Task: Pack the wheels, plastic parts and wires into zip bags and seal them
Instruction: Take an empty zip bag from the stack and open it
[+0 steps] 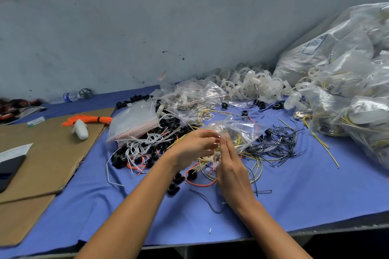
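Left hand (194, 143) and right hand (228, 166) pinching mouth of zip bag (233, 134) above counter (294, 195); yellow wires inside. Filled bags (347, 90) far right. Loose wires (277, 143), black parts (164, 130), white wheels (252, 86) beyond hands remain unpacked; much left.

Head view, down onto table (294, 206)

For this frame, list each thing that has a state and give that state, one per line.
zip bag: held up in both hands, yellow wires inside, whether sealed cannot be told
left hand: gripping the bag
right hand: pinching the bag's edge
empty zip bags: stacked flat
orange wire bundle: tied, lying on cardboard
water bottle: lying on its side
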The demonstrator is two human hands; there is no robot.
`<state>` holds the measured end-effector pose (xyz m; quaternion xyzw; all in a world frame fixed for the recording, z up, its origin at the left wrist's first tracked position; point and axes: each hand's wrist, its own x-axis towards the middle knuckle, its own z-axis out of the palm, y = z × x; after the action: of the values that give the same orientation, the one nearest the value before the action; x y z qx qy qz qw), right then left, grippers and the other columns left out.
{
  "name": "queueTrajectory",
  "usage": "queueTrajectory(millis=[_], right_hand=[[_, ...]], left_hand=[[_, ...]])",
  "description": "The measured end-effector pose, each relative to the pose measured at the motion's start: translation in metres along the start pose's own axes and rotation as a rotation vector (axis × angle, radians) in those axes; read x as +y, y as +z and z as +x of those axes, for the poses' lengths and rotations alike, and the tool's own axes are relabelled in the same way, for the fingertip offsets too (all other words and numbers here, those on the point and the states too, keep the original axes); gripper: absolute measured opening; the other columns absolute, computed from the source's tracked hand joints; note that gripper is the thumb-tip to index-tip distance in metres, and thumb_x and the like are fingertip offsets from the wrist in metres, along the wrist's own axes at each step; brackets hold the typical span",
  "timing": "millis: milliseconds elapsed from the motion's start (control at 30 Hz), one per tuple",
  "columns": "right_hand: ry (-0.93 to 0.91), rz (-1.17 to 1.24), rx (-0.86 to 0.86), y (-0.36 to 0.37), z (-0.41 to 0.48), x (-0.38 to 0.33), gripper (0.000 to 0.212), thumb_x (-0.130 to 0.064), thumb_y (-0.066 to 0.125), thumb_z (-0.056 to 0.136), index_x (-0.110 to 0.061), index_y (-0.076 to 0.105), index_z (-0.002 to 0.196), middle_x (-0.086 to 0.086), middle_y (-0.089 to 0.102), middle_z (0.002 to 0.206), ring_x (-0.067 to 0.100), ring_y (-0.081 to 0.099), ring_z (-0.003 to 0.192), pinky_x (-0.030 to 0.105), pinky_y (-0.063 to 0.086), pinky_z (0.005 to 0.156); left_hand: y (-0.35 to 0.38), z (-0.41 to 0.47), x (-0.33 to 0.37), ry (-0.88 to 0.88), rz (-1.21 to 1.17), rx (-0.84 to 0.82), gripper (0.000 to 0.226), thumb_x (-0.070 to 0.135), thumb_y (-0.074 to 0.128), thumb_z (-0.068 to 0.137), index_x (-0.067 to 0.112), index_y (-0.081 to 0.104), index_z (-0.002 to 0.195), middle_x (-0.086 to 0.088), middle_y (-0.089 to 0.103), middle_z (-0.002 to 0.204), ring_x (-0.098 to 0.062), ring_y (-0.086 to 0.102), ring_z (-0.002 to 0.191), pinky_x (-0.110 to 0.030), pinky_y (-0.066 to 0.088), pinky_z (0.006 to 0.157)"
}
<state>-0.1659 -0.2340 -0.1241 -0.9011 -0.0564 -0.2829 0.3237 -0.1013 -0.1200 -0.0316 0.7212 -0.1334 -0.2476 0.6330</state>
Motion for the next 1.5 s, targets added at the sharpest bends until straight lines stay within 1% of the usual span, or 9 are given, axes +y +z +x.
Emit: queueTrajectory(millis=[67,233,333,500,800,933,1100,1333,1500], right_hand=[[0.013,-0.011,0.002,0.001,0.001,0.001,0.082,0.008,0.057,0.079,-0.007,0.025,0.153,0.007,0.02,0.162,0.025,0.033,0.143,0.036,0.049,0.094],[-0.001,-0.042,0.018,0.002,0.001,0.002,0.079,0.008,0.052,0.083,-0.008,0.022,0.154,0.006,0.016,0.163,0.021,0.026,0.147,0.035,0.047,0.098],[0.003,-0.045,0.01,0.002,0.001,0.001,0.078,0.009,0.052,0.082,-0.007,0.024,0.154,0.006,0.017,0.162,0.022,0.027,0.146,0.036,0.047,0.097],[0.016,-0.031,-0.007,0.0,0.0,0.0,0.081,0.009,0.056,0.081,-0.007,0.025,0.153,0.005,0.017,0.162,0.024,0.031,0.145,0.037,0.049,0.094],[0.03,-0.052,-0.038,0.003,0.001,0.0,0.089,0.01,0.055,0.077,-0.013,0.02,0.155,0.001,0.014,0.163,0.02,0.029,0.145,0.032,0.051,0.084],[0.028,-0.049,-0.032,0.002,0.0,-0.001,0.092,0.011,0.059,0.071,-0.01,0.025,0.153,0.005,0.022,0.161,0.022,0.037,0.141,0.029,0.052,0.082],[0.057,0.006,0.01,0.001,0.0,0.0,0.088,0.01,0.062,0.072,-0.011,0.028,0.152,0.002,0.021,0.162,0.02,0.039,0.14,0.029,0.051,0.088],[0.046,0.015,0.034,-0.002,0.001,0.002,0.081,0.005,0.052,0.081,-0.013,0.024,0.154,-0.008,0.008,0.163,0.017,0.033,0.143,0.03,0.049,0.089],[0.021,0.025,0.068,-0.002,0.0,-0.001,0.076,0.001,0.059,0.084,-0.013,0.029,0.153,-0.008,0.016,0.162,0.018,0.041,0.138,0.028,0.051,0.084]], left_hand=[[-0.018,-0.019,0.001,0.004,0.141,0.089,0.018,0.013,0.05,0.102,0.016,0.068,0.104,-0.004,0.074,0.097,-0.016,0.066,0.082,-0.029,0.054,0.076],[-0.059,-0.065,-0.013,-0.062,1.24,0.238,0.016,0.035,0.057,0.094,0.025,0.07,0.095,0.008,0.073,0.093,-0.012,0.065,0.084,-0.029,0.052,0.078],[-0.056,-0.077,-0.034,-0.122,1.237,0.108,0.023,0.045,0.067,0.084,0.029,0.064,0.1,0.011,0.068,0.092,-0.007,0.06,0.081,-0.027,0.047,0.072],[-0.053,-0.067,-0.057,-0.039,1.452,0.313,0.023,0.04,0.056,0.089,0.032,0.063,0.109,0.006,0.069,0.105,-0.023,0.056,0.108,-0.035,0.048,0.079],[-0.022,-0.059,-0.016,0.009,1.043,0.25,0.011,0.04,0.055,0.083,0.03,0.06,0.079,0.013,0.061,0.071,-0.007,0.056,0.07,-0.027,0.039,0.06],[0.007,-0.028,-0.005,0.134,1.029,0.313,0.018,0.027,0.054,0.09,0.024,0.069,0.098,0.005,0.071,0.091,-0.019,0.063,0.089,-0.033,0.05,0.076],[0.02,-0.008,-0.007,0.213,0.994,0.082,0.039,0.004,0.046,0.092,0.012,0.056,0.129,-0.004,0.059,0.131,-0.021,0.052,0.122,-0.027,0.039,0.098],[-0.001,-0.019,-0.004,0.348,0.818,0.536,0.012,0.03,0.061,0.091,0.025,0.071,0.087,0.012,0.072,0.074,-0.003,0.065,0.072,-0.025,0.051,0.07],[-0.036,0.012,0.009,0.405,0.83,0.694,0.011,0.032,0.061,0.093,0.025,0.069,0.092,0.012,0.069,0.081,-0.005,0.064,0.075,-0.026,0.052,0.07]])
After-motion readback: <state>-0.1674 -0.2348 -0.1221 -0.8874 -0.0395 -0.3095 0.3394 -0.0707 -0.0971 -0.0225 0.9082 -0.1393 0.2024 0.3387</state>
